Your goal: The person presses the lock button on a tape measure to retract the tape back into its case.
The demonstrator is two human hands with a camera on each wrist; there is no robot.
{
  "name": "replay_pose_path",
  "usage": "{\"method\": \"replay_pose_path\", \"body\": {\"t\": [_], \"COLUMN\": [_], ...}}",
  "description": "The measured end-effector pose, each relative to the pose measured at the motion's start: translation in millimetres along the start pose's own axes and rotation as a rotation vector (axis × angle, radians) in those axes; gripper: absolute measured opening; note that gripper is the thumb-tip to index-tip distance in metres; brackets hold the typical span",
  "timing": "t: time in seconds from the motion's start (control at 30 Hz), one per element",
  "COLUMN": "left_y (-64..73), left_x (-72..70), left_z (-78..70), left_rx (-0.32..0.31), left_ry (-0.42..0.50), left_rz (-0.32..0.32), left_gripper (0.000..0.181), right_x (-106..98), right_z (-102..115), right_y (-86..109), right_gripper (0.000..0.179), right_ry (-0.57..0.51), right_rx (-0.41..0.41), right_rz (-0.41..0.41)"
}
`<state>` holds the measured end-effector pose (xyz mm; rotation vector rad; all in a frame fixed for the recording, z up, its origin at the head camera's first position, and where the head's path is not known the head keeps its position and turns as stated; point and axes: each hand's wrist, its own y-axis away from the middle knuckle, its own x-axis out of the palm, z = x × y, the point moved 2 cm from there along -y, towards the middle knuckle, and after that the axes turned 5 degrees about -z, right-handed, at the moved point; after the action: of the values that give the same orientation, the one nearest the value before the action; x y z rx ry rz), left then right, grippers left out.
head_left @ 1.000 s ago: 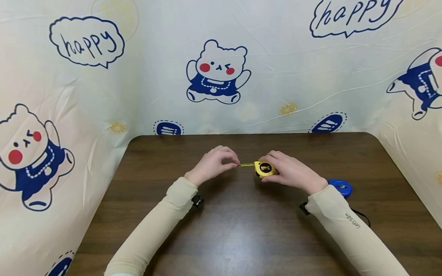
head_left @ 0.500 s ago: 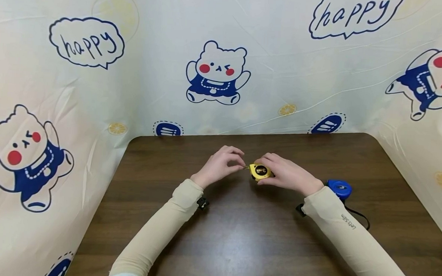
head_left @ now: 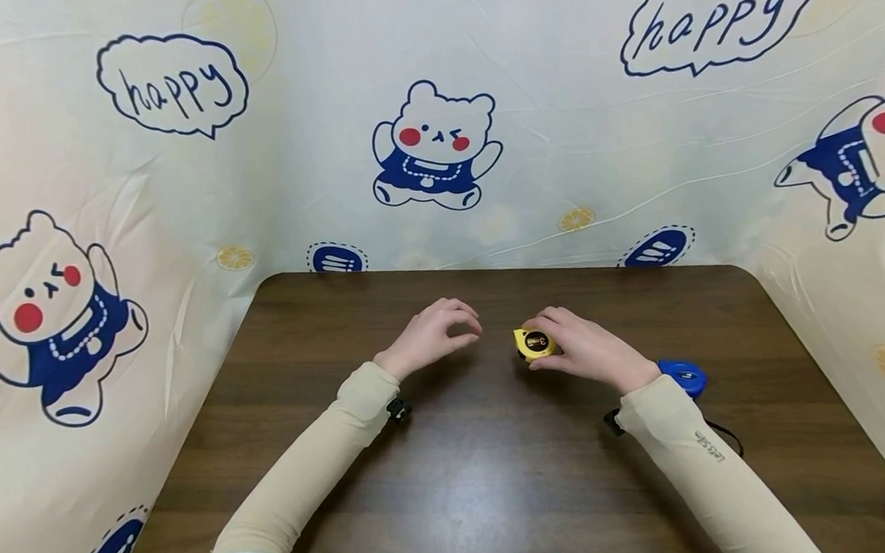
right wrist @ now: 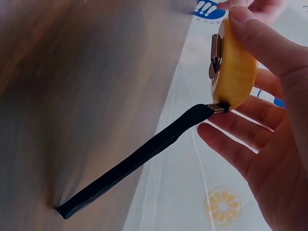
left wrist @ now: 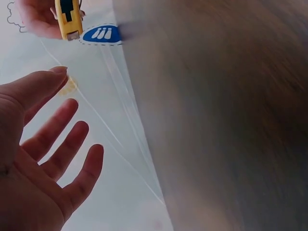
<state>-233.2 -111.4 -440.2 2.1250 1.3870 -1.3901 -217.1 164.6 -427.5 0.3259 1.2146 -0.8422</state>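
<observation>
My right hand (head_left: 585, 347) grips a yellow tape measure (head_left: 535, 343) with a black round label above the table. In the right wrist view the thumb presses one side of the yellow case (right wrist: 238, 67), and a black wrist strap (right wrist: 139, 159) hangs from it. The left wrist view shows the metal end hook (left wrist: 72, 35) sitting at the case mouth, with no blade drawn out. My left hand (head_left: 432, 334) hovers to the left of the tape measure, apart from it. Its fingers are loosely bent and hold nothing.
A blue tape measure (head_left: 682, 378) with a black strap lies on the brown wooden table (head_left: 469, 495), just beyond my right wrist. A patterned cloth (head_left: 538, 173) with cartoon bears stands around the back and sides of the table.
The short length of yellow blade between my hands has gone back into the case. My left fingers have let go of its end, and the hands have moved apart.
</observation>
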Motion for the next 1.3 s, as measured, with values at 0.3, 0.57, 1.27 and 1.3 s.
{"method": "replay_pose_path", "body": {"t": [0.3,0.57,1.27,1.3], "left_y": [12.6,24.0,43.0,43.9], "left_x": [-7.0,-7.8,-19.6,-20.5], "left_z": [12.3,27.0,46.5,46.9], "left_rx": [-0.047,-0.072,-0.172,-0.173], "left_ry": [-0.014,-0.056,-0.041,-0.037], "left_rz": [0.002,-0.029,-0.032,-0.033], "left_gripper": [0.014,0.016,0.017,0.017], "right_x": [-8.6,-4.3,7.4,7.2], "right_z": [-28.2,-52.0,-60.5,-60.5], "right_y": [10.4,15.0,17.8,17.7], "right_gripper": [0.057,0.056,0.054,0.054], "right_ry": [0.03,0.082,0.053,0.049], "right_rx": [0.059,0.132,0.258,0.259], "right_rz": [-0.007,0.039,0.153,0.151]}}
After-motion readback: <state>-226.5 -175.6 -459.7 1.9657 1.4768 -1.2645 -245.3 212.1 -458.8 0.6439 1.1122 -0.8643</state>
